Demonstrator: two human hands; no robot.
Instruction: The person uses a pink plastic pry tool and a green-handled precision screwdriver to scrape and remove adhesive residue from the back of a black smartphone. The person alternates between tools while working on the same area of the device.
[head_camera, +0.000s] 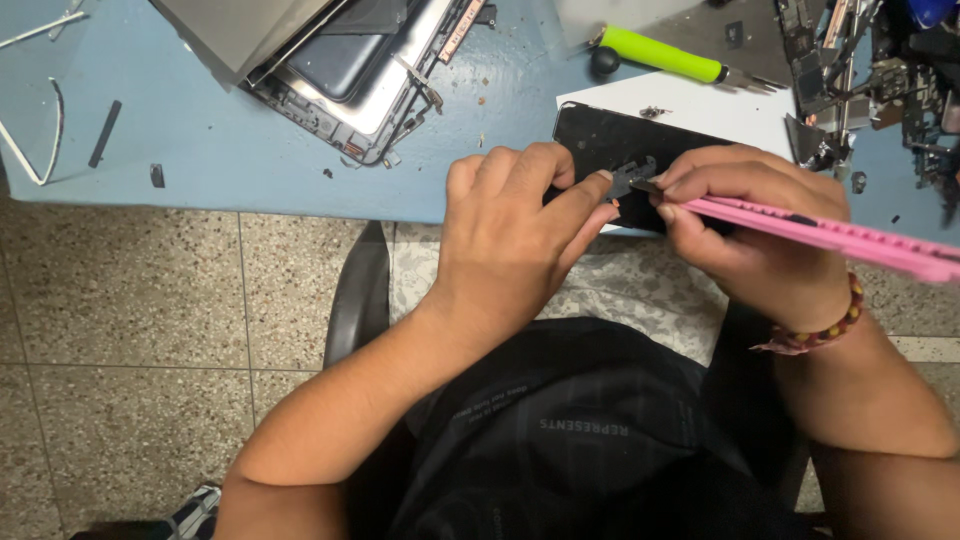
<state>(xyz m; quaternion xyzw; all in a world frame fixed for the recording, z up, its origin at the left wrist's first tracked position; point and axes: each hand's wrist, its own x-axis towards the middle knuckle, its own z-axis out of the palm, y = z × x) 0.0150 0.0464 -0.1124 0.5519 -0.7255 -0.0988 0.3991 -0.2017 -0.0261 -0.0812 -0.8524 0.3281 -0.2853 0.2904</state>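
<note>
My left hand (510, 235) pinches a small dark metal part (632, 176) between thumb and forefinger, over the near edge of a black phone (610, 135). My right hand (755, 225) grips a pink utility knife (830, 232), and its blade tip touches that small part. The phone lies flat at the edge of the blue table (200, 140), partly on a white sheet (700, 108). A beaded bracelet is on my right wrist.
An opened tablet-like device (350, 70) with exposed insides lies at the back left. A green-handled tool (665, 55) rests behind the phone. Circuit boards and parts (870, 70) crowd the back right. A black chair arm (355, 300) and speckled floor show below the table.
</note>
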